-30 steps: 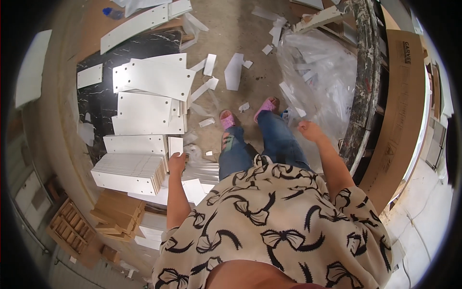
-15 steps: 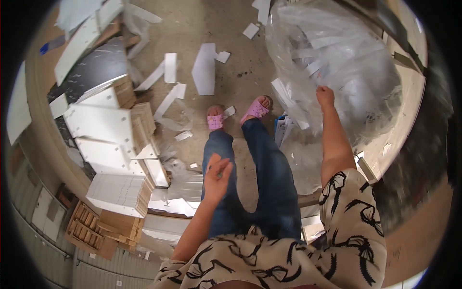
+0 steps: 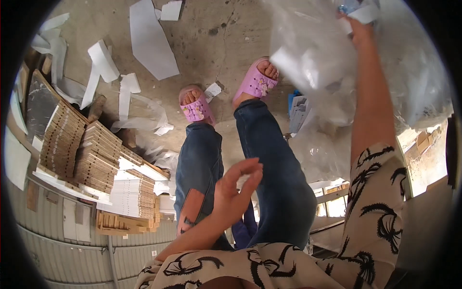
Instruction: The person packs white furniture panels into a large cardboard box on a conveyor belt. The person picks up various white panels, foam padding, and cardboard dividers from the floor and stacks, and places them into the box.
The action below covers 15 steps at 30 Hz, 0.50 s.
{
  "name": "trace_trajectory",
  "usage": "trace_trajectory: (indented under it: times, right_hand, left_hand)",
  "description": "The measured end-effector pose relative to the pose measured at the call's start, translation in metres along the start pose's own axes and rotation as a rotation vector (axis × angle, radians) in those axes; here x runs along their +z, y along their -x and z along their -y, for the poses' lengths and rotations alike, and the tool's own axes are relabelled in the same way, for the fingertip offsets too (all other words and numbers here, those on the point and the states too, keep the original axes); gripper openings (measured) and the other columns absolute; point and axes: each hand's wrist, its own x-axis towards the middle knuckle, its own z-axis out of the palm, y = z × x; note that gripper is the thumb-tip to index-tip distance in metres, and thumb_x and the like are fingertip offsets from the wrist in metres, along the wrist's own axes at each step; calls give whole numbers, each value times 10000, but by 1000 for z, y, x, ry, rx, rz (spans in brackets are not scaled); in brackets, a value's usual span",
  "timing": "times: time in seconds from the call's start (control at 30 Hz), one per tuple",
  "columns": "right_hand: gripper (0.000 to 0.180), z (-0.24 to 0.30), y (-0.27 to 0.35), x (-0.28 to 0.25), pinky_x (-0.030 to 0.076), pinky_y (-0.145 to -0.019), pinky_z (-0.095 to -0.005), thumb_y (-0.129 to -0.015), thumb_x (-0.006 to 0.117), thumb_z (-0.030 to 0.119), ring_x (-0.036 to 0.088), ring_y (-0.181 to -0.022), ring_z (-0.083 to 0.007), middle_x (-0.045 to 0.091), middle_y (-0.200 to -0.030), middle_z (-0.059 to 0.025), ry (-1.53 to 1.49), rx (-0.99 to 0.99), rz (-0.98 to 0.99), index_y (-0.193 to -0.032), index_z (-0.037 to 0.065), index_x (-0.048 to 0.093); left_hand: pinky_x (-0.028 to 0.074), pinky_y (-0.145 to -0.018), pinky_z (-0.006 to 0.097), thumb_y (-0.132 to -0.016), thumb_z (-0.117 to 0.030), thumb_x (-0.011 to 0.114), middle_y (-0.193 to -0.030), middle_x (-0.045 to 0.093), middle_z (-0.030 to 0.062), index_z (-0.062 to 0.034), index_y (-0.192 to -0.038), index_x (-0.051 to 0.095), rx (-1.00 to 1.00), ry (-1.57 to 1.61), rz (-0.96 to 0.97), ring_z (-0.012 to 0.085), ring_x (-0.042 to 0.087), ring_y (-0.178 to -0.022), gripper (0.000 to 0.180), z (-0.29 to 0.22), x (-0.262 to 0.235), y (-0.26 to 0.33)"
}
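I look down at my legs in blue jeans and my feet in pink sandals (image 3: 197,108) on a concrete floor. My left hand (image 3: 235,191) hovers above my thighs with fingers loosely curled and apart, holding nothing. My right arm stretches up and to the right, and my right hand (image 3: 358,24) reaches into a big clear plastic bag (image 3: 414,82) of white pieces, its fingers closed on a white piece (image 3: 363,13) at the top edge of the view.
Stacks of flat wooden boards (image 3: 82,149) with white faces lie to my left. White strips and sheets (image 3: 149,41) litter the floor ahead. A corrugated metal wall (image 3: 62,236) runs along the lower left.
The view has tilted further down and toward my legs. My right hand has reached higher into the plastic bag. My left hand has lifted away from the board stacks to over my thighs.
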Motion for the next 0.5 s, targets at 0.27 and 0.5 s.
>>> trace_trajectory:
  times: [0.27, 0.5]
  right_hand:
    - [250, -1, 79, -62, 441, -606, -226, -804, 663, 212, 525, -712, -78, 594, -812, -2, -52, 19, 287, -974, 31, 629]
    - [306, 43, -4, -53, 467, -702, -316, -792, 577, 253, 596, -834, -196, 613, -969, -92, 432, -263, 504, -1000, 34, 622]
  left_hand:
    - [489, -705, 267, -818, -104, 641, -834, 653, 122, 5, -1026, 599, 330, -394, -203, 179, 642, -761, 239, 61, -20, -27]
    - [490, -694, 260, -807, -123, 652, -834, 656, 120, -4, -1022, 603, 232, -330, -123, 183, 647, -765, 250, 57, -11, -29]
